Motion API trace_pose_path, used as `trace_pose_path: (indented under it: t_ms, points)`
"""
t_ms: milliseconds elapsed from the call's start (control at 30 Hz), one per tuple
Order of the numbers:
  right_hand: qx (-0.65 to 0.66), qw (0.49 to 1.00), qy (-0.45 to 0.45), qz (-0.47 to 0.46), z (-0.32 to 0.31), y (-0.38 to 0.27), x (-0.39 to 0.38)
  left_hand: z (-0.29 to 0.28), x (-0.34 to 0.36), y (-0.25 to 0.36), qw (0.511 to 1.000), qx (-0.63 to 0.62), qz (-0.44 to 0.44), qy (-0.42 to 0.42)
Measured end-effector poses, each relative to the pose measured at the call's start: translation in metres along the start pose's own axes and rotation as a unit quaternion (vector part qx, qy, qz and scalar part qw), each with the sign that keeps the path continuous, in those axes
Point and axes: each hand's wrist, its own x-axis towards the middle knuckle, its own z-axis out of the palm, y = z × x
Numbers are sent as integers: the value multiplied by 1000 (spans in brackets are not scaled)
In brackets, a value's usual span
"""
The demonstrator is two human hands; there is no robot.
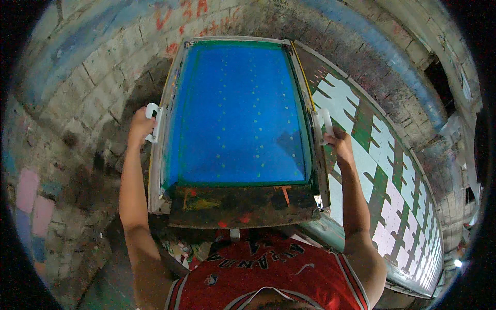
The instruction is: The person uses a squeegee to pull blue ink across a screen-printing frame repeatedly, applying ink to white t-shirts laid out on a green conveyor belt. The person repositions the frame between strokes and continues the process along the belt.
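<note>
In front of me is a screen-printing frame [158,175] with blue mesh [240,119]. Rows of small pale green dots run along the mesh, and green edging borders it. My left hand [138,126] is closed round a white handle [151,110] on the frame's left side. On the opposite side, my right hand [341,144] grips a matching white handle [327,122]. Below the mesh's near edge, a dark board [237,206] shows, stained with red, yellow and orange paint. What lies under the mesh is hidden.
To the right, a long green table [364,124] carries rows of pale cut pieces [338,101] with notched edges. A paint-smeared block wall [119,57] rises at the left and behind. Scraps [181,252] lie low near my body. A small lamp [458,263] glows at far right.
</note>
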Motion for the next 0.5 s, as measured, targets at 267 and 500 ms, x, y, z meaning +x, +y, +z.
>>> trace_pose_path:
  t_ms: [267, 500]
  points:
    - [-33, 999, 22, 1, 23, -5, 26, 0, 70, 3, 993, 104, 44, -30]
    - [-14, 998, 54, 37, 27, -3, 31, 22, 105, 19, 996, 49, 5, -75]
